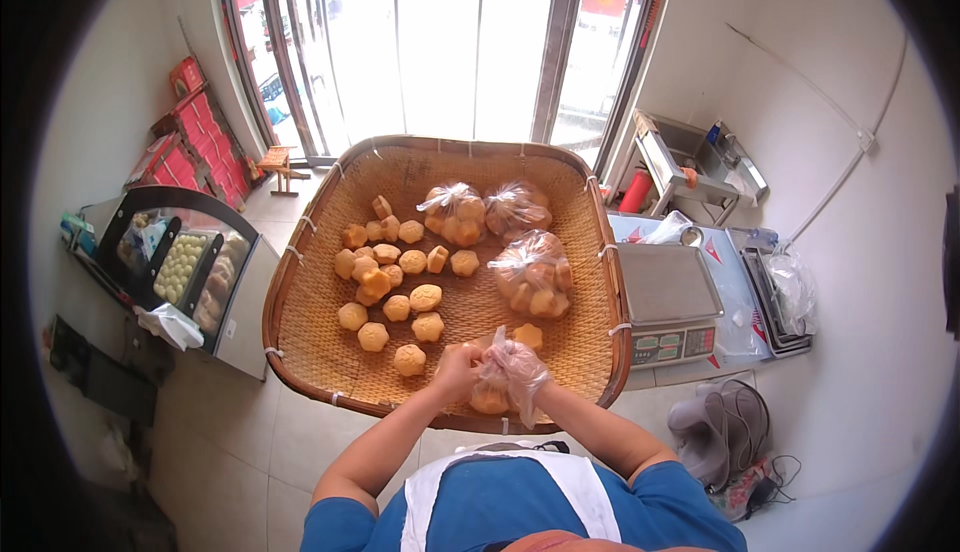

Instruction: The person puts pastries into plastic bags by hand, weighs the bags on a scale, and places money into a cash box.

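Note:
My left hand [457,372], bare, pinches the gathered neck of a clear plastic bag [489,399] at the near edge of a large woven bamboo basket [300,304]. On the other side of that neck is my right hand [523,369], in a clear disposable glove and also gripping it. Golden cakes show through the bag's lower part, partly hidden by my hands. A loose flower-shaped cake [528,336] lies just beyond my right hand. Several more loose cakes [412,261] are spread over the basket's left half. Three tied bags of cakes [534,278] rest at its right and back.
Right of the basket, a digital scale [664,289] stands on a table [739,289] beside stacked dark trays [776,300]. A display case [240,282] is at left. A small wooden stool [279,165], metal sink [694,158] and glass doors [442,49] lie beyond.

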